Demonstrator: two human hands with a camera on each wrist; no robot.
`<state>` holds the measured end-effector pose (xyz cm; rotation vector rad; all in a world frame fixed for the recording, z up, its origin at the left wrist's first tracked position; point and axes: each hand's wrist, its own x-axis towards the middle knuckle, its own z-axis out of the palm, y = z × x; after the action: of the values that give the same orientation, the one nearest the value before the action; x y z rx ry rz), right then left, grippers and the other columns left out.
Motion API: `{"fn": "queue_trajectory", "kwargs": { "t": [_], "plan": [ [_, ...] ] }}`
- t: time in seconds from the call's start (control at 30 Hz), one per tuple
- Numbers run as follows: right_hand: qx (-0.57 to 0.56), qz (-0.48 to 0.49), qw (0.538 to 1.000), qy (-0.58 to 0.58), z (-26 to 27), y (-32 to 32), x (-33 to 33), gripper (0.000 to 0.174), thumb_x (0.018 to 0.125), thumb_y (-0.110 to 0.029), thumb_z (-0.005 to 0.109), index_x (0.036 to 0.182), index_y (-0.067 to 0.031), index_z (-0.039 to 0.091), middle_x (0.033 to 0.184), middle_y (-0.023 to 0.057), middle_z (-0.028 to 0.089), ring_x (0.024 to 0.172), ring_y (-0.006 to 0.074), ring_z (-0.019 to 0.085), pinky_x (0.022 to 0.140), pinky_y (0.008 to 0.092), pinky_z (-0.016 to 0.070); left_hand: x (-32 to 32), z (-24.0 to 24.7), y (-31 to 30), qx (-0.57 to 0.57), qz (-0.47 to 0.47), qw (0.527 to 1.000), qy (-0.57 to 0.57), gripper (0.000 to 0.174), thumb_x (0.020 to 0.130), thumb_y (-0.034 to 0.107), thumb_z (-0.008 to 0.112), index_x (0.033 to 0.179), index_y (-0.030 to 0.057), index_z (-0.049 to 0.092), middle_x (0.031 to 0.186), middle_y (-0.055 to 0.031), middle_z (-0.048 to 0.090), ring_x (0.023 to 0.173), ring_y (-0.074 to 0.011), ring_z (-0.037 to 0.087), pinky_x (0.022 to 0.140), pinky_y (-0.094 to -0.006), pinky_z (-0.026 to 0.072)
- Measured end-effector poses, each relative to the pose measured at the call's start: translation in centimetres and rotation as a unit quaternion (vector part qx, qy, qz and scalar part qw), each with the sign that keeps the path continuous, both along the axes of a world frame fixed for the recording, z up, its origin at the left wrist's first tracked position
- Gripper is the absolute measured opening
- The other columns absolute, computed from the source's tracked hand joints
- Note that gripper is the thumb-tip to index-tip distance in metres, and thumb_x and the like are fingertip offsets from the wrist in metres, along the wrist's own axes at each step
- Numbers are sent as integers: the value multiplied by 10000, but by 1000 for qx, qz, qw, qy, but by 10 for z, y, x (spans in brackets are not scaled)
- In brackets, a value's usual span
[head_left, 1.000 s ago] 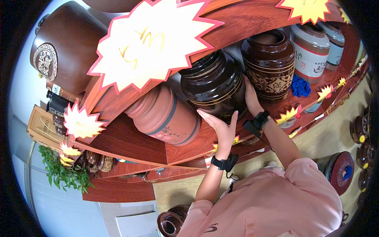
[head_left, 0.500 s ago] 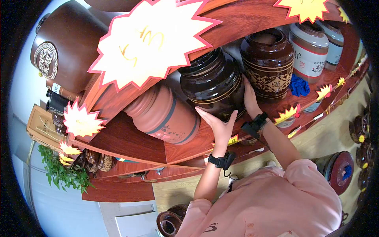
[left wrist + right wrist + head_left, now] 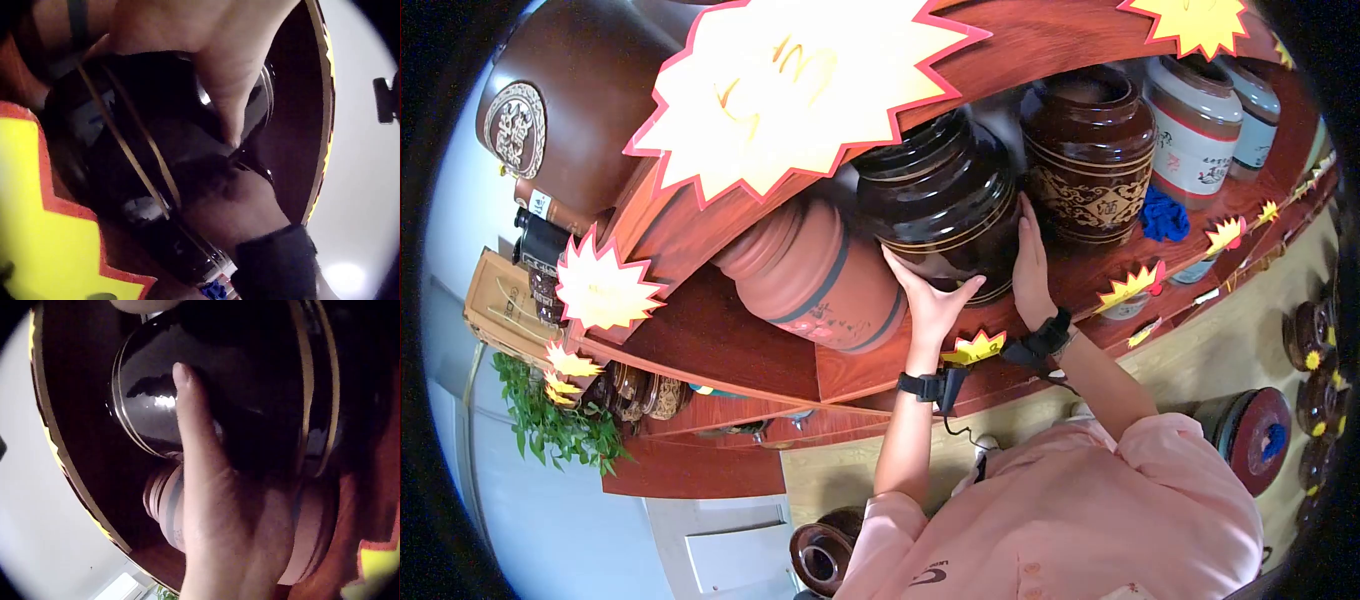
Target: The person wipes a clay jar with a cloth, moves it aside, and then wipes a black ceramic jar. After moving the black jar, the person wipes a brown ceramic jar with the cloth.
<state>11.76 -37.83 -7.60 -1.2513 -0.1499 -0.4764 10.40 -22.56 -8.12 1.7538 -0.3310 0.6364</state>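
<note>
**Dark glazed jar** point(image 3: 940, 200), gold-banded. It stands on the upper wooden shelf point(image 3: 870, 365), between the terracotta jar point(image 3: 810, 275) and the patterned brown jar point(image 3: 1090, 160), and looks tipped. Its mouth faces away, so its contents cannot be told.

**Left hand** point(image 3: 928, 300). Opened wide, fingers and thumb spread flat against the dark jar's lower flank on the terracotta side; it presses and encloses nothing. In the left wrist view the thumb lies on the glossy wall point(image 3: 125, 156).

**Right hand** point(image 3: 1030, 262). Fingers straight and together, palm laid on the jar's opposite side, in the gap beside the patterned brown jar. The right wrist view shows one straight finger point(image 3: 187, 419) on the glaze, with the terracotta jar behind it.

**Terracotta jar.** Dark band, painted characters; contents out of sight.

**Patterned brown jar.** Ornamental belt; contents not visible.

**White labelled jar** point(image 3: 1195, 130). Further along the shelf, lidded.

**Blue cloth** point(image 3: 1165, 218). Bunched on the shelf, at the patterned jar's foot.

**Starburst tags.** A large one point(image 3: 785, 85) on the upper shelf edge; a small one point(image 3: 975, 348) on the edge beneath the hands.
</note>
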Motion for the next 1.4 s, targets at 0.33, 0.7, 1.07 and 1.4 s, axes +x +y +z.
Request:
{"fn": "queue_trajectory", "kwargs": {
  "t": [0.33, 0.7, 1.07, 1.4],
  "plan": [
    [-34, -2, 999, -2, -7, -12, -22, 504, 1022, -179, 343, 1480, 6, 241, 1549, 141, 242, 1438, 229, 198, 1162, 321, 139, 9, -5, 19, 25, -59, 997, 36, 1344, 559, 62, 883, 1492, -5, -81, 1526, -214, 181, 1385, -273, 258, 1150, -370, 213],
    [-148, 66, 987, 9, -27, -36, -60, 516, 1018, -147, 372, 1493, -15, 221, 1573, 144, 174, 1456, 229, 150, 1162, 328, 139, -30, -37, -21, 91, 49, 993, 61, 1240, 696, 198, 841, 1452, -96, -97, 1510, -319, 114, 1411, -350, 177, 1149, -385, 180],
    [-131, 25, 991, 2, -33, -2, -68, 558, 994, -92, 393, 1500, -9, 172, 1582, 168, 102, 1465, 254, 78, 1170, 338, 110, -16, -52, -4, 63, 7, 997, 40, 1245, 687, 174, 846, 1454, -91, -98, 1524, -323, 54, 1436, -371, 113, 1166, -390, 131],
    [-184, -193, 964, -4, -25, -131, -51, 295, 901, 0, 527, 1193, 3, 567, 1111, 106, 626, 1105, 167, 551, 924, 314, 463, -34, -65, 19, 49, 11, 996, 75, 906, 823, 102, 735, 1489, -33, 136, 1464, -238, 351, 1330, -254, 378, 1100, -335, 295]
  ]
}}
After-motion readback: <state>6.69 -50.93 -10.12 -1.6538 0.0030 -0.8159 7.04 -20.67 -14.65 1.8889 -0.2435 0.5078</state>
